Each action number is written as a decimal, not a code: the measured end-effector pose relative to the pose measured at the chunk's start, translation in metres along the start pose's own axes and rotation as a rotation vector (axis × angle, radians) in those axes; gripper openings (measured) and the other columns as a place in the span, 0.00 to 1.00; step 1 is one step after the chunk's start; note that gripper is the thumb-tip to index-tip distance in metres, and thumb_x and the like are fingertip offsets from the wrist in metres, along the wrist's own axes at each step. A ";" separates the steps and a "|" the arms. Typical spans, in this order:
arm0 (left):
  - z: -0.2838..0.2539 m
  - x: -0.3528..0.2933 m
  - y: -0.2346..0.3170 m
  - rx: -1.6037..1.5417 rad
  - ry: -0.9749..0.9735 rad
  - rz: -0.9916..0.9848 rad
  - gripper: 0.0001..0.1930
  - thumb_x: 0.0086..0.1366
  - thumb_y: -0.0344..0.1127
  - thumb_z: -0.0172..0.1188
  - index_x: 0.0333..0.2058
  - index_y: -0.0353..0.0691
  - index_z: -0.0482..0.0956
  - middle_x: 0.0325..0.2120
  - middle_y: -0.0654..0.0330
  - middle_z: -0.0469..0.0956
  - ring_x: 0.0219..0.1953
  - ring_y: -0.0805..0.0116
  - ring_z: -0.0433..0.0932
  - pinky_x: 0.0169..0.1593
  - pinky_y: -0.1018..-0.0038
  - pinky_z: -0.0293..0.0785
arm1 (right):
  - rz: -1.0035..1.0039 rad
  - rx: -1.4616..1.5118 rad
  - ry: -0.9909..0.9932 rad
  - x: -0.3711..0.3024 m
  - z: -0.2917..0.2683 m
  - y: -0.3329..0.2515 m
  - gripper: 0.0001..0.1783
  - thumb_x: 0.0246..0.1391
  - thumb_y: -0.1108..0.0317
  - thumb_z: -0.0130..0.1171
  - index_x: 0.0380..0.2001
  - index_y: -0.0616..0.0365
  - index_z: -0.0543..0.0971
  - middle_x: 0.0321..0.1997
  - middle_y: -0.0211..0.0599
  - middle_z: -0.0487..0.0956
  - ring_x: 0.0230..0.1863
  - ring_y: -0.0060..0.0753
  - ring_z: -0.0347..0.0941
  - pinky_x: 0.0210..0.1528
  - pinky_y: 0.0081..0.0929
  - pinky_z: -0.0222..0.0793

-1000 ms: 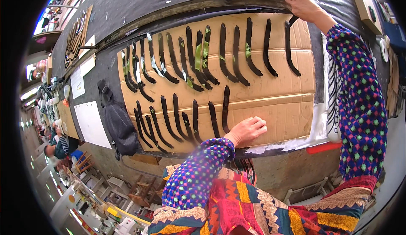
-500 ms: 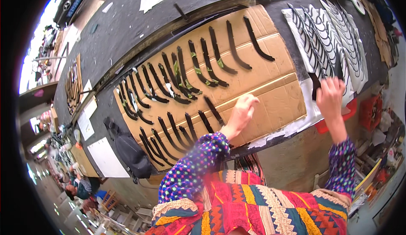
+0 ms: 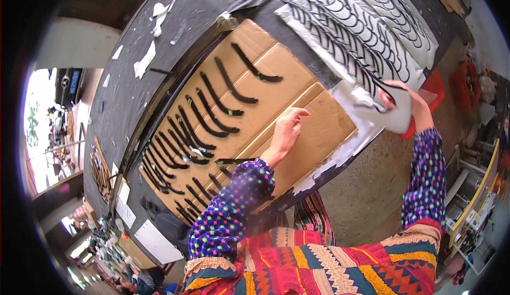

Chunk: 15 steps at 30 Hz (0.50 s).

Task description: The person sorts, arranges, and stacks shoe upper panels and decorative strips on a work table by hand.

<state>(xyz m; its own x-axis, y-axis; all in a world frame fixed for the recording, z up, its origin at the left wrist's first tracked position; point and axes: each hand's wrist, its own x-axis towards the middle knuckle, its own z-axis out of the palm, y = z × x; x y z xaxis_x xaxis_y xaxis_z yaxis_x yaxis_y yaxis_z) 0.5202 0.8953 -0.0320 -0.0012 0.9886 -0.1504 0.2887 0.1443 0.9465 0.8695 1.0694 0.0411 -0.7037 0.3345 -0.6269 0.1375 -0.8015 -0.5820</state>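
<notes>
Black strips [image 3: 228,81] lie in rows on your cardboard [image 3: 313,120]. Your left hand [image 3: 287,130], half spread, is over it, holding nothing. Further strips cover the white sheet [image 3: 291,14]; your right hand [image 3: 413,100] curls at their near end, grip indeterminable.

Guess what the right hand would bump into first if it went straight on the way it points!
Probably the black curved strips on the white sheet: they lie just ahead and to the left of the right hand. The hand is blurry, so I can't tell whether it already touches them.
</notes>
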 end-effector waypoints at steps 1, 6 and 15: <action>0.008 0.007 0.003 -0.048 -0.028 -0.010 0.16 0.55 0.16 0.47 0.39 0.37 0.78 0.37 0.58 0.76 0.38 0.69 0.76 0.44 0.75 0.73 | -0.037 -0.113 0.420 0.018 -0.014 -0.003 0.10 0.54 0.66 0.56 0.37 0.60 0.76 0.35 0.27 0.77 0.33 0.18 0.70 0.35 0.15 0.64; 0.065 0.052 0.020 -0.202 -0.148 -0.041 0.17 0.55 0.18 0.49 0.43 0.36 0.76 0.39 0.59 0.76 0.41 0.69 0.76 0.47 0.75 0.72 | -0.565 -0.492 1.310 0.015 -0.095 -0.003 0.13 0.53 0.65 0.55 0.41 0.57 0.77 0.37 0.29 0.79 0.39 0.23 0.73 0.42 0.24 0.67; 0.116 0.162 0.069 -0.341 0.233 -0.471 0.37 0.45 0.31 0.61 0.57 0.27 0.62 0.40 0.45 0.74 0.42 0.56 0.75 0.48 0.66 0.70 | -0.291 -0.946 1.571 0.016 -0.125 0.078 0.44 0.54 0.41 0.55 0.62 0.64 0.58 0.63 0.60 0.62 0.65 0.57 0.56 0.65 0.45 0.51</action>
<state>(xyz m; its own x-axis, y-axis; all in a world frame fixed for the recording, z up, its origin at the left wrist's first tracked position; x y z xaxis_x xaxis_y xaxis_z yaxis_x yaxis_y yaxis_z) 0.6511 1.0600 -0.0245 -0.2738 0.7933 -0.5437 -0.1156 0.5341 0.8375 0.9566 1.0740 -0.0795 0.3617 0.9322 0.0099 0.8297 -0.3171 -0.4594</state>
